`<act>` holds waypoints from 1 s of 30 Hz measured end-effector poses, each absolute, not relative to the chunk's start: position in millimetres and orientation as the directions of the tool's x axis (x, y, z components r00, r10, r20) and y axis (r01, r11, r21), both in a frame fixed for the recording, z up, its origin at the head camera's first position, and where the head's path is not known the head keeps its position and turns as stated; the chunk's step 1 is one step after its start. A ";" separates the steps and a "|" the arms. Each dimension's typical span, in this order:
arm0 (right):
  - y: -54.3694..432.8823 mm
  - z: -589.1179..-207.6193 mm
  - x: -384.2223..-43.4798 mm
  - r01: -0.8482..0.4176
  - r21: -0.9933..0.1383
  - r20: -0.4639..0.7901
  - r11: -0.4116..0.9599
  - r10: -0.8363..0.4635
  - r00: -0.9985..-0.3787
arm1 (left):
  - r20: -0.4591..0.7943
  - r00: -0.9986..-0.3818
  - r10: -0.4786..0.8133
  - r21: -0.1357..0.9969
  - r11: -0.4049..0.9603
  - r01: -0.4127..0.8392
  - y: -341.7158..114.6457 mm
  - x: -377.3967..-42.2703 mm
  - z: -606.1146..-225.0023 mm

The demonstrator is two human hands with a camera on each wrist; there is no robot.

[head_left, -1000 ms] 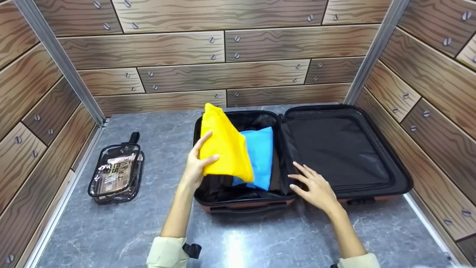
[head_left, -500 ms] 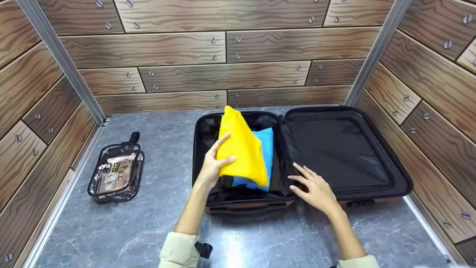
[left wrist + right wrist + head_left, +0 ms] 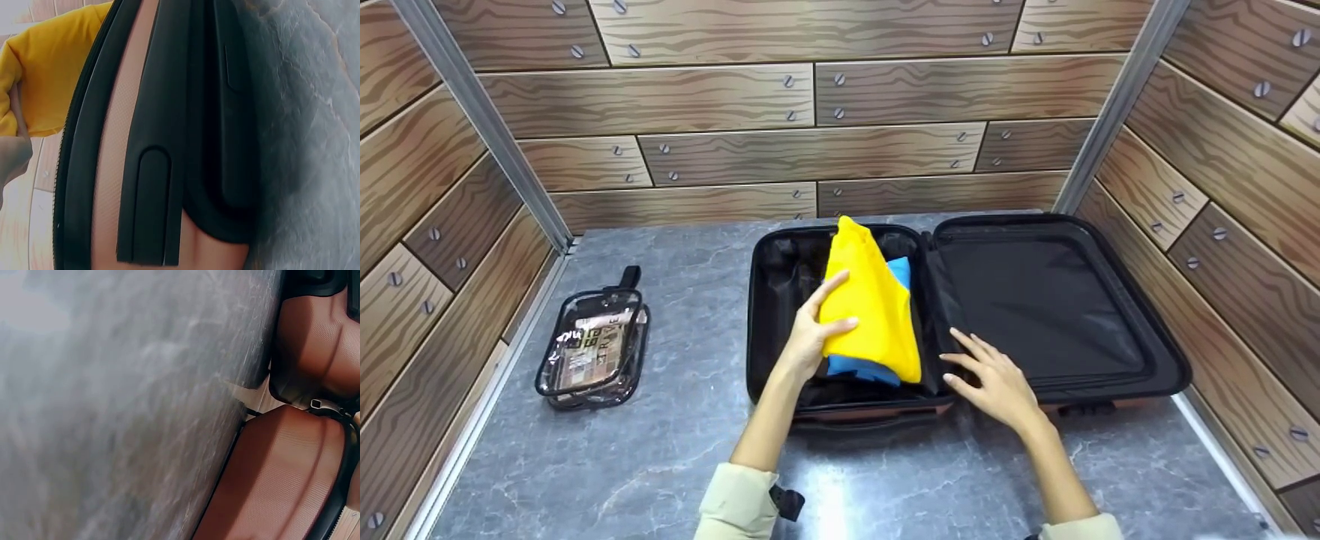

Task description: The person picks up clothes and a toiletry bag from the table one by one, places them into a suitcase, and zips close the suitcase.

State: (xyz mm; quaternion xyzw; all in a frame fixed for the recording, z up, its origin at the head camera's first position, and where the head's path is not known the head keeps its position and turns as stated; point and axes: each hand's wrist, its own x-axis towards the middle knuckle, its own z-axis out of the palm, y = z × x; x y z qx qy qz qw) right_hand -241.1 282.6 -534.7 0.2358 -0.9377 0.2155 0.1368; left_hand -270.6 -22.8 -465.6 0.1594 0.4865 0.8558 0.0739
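From the head view, I have the yellow cloth (image 3: 874, 307) over the left half of the suitcase (image 3: 751, 315), covering most of the blue cloth (image 3: 864, 372); I cannot tell whether the two touch. The fingers of my left hand (image 3: 808, 341) grasp the yellow cloth by its left edge, thumb on top, and its far corner points up and away. My right hand (image 3: 994, 382) is released, fingers loosely spread at the seam between the halves; whether they press there, I cannot tell. To lay this well, I would lower the right edge first, keep the thumb light so the folds stay together, and slip the lower fingers out sideways. The raised corner looks likeliest to bunch, so I would smooth it with the right fingers.
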 end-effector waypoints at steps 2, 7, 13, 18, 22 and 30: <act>282.5 -534.9 -240.8 -0.500 -0.343 0.357 0.795 -0.382 -0.852 | 0.198 -0.937 0.289 0.859 -0.512 0.023 -20.3 -271.2 -466.0; 282.1 -534.5 -240.1 -0.491 -0.350 0.346 0.798 -0.377 -0.859 | 0.190 -0.932 0.308 0.865 -0.501 0.010 -14.8 -273.2 -467.9; 281.6 -534.1 -239.6 -0.474 -0.355 0.334 0.806 -0.365 -0.869 | 0.173 -0.931 0.320 0.881 -0.472 0.002 -8.8 -275.6 -470.0; 280.6 -534.6 -239.8 -0.477 -0.359 0.333 0.802 -0.368 -0.868 | 0.170 -0.927 0.335 0.882 -0.472 -0.009 -5.8 -276.3 -472.0; 280.9 -535.1 -239.4 -0.477 -0.358 0.333 0.803 -0.367 -0.868 | 0.159 -0.929 0.335 0.886 -0.463 -0.015 -4.1 -277.8 -475.4; 281.8 -533.4 -240.0 -0.486 -0.360 0.340 0.797 -0.373 -0.863 | 0.138 -0.935 0.327 0.893 -0.449 -0.025 -0.4 -281.8 -479.6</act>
